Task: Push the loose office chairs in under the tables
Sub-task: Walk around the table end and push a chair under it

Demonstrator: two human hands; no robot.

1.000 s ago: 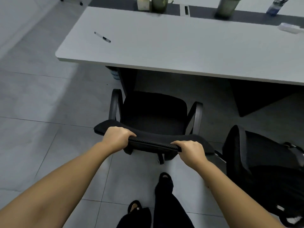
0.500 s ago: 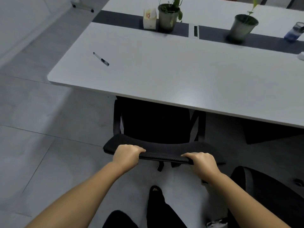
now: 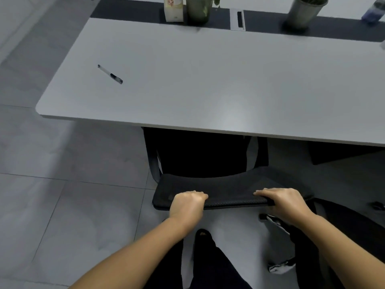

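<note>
A black office chair [image 3: 225,184] stands in front of me with its seat and armrests tucked beneath the near edge of the grey table [image 3: 208,84]. Only the curved top of its backrest and parts of both armrests show. My left hand [image 3: 186,206] grips the backrest's top edge on the left. My right hand [image 3: 285,202] rests on the top edge at the right, fingers laid over it. A second black chair [image 3: 345,230] stands on the floor at my lower right, partly out of frame.
A pen [image 3: 110,74] lies on the table's left part. Along the far side stand a small carton [image 3: 173,8], two plant pots [image 3: 199,9] [image 3: 304,11], a cable outlet [image 3: 238,18] and a bottle [image 3: 373,12]. Grey tiled floor spreads to the left. My feet are below the chair.
The chair has rolled forward under the table with both hands on its backrest. Its seat, fully exposed a second ago, is now hidden by the tabletop.
</note>
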